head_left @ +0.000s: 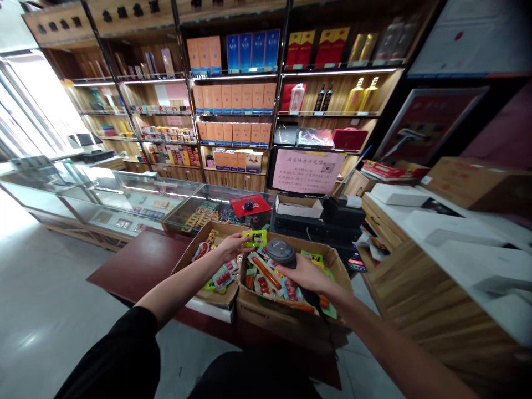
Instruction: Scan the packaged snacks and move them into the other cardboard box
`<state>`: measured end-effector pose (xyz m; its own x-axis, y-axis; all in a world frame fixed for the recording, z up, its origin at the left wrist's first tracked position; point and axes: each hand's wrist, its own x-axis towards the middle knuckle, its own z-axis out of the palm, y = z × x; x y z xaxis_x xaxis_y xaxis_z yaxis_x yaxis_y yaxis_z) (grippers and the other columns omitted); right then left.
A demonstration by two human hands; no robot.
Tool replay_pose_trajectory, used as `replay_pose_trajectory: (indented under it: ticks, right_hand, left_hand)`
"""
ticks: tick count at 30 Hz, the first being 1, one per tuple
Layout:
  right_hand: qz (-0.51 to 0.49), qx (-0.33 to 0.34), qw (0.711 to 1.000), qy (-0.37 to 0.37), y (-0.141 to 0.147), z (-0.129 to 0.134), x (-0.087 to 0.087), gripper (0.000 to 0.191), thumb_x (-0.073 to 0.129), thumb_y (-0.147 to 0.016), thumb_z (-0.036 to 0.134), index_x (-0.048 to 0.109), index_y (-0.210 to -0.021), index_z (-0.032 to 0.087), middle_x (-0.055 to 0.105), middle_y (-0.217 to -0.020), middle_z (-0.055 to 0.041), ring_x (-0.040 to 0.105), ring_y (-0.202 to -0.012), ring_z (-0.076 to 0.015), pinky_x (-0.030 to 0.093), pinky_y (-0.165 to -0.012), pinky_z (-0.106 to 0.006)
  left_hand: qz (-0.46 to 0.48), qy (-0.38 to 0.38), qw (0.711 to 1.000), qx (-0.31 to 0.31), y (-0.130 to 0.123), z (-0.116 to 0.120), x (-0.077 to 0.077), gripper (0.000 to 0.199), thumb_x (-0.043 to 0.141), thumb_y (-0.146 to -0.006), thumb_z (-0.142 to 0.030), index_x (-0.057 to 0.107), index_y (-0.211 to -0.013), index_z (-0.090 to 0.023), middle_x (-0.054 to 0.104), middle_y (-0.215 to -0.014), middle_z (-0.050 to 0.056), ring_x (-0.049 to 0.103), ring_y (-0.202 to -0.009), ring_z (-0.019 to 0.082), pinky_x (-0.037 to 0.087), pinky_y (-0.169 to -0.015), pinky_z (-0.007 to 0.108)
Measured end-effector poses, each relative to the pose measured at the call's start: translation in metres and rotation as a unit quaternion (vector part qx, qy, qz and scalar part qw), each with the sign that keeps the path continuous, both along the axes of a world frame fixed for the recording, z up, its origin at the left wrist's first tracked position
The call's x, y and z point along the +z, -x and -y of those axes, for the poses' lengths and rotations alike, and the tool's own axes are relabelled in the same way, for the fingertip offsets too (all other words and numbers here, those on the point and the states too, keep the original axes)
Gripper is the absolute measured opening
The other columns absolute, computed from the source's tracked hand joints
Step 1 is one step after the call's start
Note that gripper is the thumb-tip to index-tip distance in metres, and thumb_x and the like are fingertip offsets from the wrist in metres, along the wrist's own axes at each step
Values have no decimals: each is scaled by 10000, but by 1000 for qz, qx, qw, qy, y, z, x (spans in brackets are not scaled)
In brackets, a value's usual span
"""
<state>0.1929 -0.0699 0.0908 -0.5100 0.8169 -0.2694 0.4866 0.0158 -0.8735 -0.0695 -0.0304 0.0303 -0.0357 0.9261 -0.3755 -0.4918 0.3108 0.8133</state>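
Observation:
My left hand (231, 247) pinches a small yellow-green snack packet (255, 238) by its left end, above the gap between two cardboard boxes. Wrapped in my right hand (305, 271) is a dark handheld barcode scanner (281, 252), its head close to the packet and its cord hanging down. Below the scanner stands the right cardboard box (266, 313), filled with packaged sausages (266, 271) and other snack packets. The left cardboard box (185, 269) holds several similar packets, partly hidden by my left forearm.
Both boxes rest on a dark red table (137, 266). Behind it runs a glass display counter (124, 194) with a red mat (249, 205) on top. A monitor (307, 170) and a black printer-like machine (343, 210) stand beyond the boxes. White boxes (440, 221) lie at right.

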Motion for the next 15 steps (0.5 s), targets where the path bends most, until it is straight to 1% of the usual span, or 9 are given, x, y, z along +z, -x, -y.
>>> replay_pose_trajectory:
  ticks: [2, 3, 6, 8, 9, 11, 13, 15]
  right_hand:
    - [5, 1, 1000, -10, 6, 2, 1, 313, 702, -828, 430, 541, -957, 195, 611, -505, 47, 586, -403, -141, 492, -421, -248]
    - [10, 3, 1000, -15, 9, 3, 2, 305, 700, -831, 422, 539, -953, 194, 610, -499, 46, 589, -404, -143, 485, -414, -243]
    - [21, 4, 1000, -22, 19, 6, 7, 261, 683, -849, 384, 533, -949, 195, 597, -473, 54, 591, -399, -144, 477, -403, -233]
    - [21, 5, 1000, -22, 26, 6, 9, 226, 669, -860, 353, 526, -943, 199, 580, -455, 68, 584, -392, -138, 475, -404, -226]
    - [23, 8, 999, -24, 30, 6, 10, 214, 667, -861, 337, 522, -939, 201, 575, -450, 72, 584, -392, -135, 474, -406, -222]
    - [29, 21, 999, -28, 38, 3, 10, 210, 674, -854, 312, 515, -935, 201, 577, -452, 75, 590, -401, -134, 473, -413, -217]
    - [35, 33, 998, -28, 46, 0, 9, 218, 682, -845, 311, 513, -926, 198, 580, -457, 73, 597, -410, -135, 474, -418, -216]
    - [29, 43, 998, -19, 52, -4, 5, 221, 676, -847, 334, 519, -915, 194, 583, -462, 69, 597, -411, -136, 475, -418, -219]
  left_hand:
    - [-5, -2, 1000, 5, 5, 0, 0, 202, 764, -778, -40, 582, -752, -123, 596, -630, -39, 552, -465, 42, 627, -825, 336]
    - [-7, -3, 1000, 6, 9, 1, 0, 202, 771, -773, -45, 585, -755, -122, 602, -634, -35, 565, -474, 47, 625, -831, 341]
    - [-3, 5, 1000, 13, 28, 5, 2, 193, 790, -761, -66, 608, -800, -115, 687, -767, 33, 685, -627, 114, 624, -825, 333]
    - [-4, 16, 999, 41, 49, 11, 3, 194, 798, -760, -87, 614, -818, -112, 717, -850, 73, 726, -713, 154, 625, -811, 318]
    - [-7, 21, 998, 61, 61, 15, 4, 196, 803, -761, -103, 619, -830, -112, 721, -861, 81, 731, -720, 162, 626, -799, 312]
    - [-17, 24, 995, 99, 89, 25, 4, 208, 812, -763, -141, 636, -869, -111, 723, -858, 88, 736, -712, 171, 629, -767, 299]
    - [-26, 22, 992, 123, 115, 37, 4, 228, 815, -768, -175, 649, -907, -104, 722, -855, 97, 743, -722, 188, 632, -733, 290]
    - [-34, 26, 989, 143, 136, 47, 2, 247, 821, -764, -190, 652, -920, -101, 722, -856, 106, 752, -746, 209, 634, -713, 290]
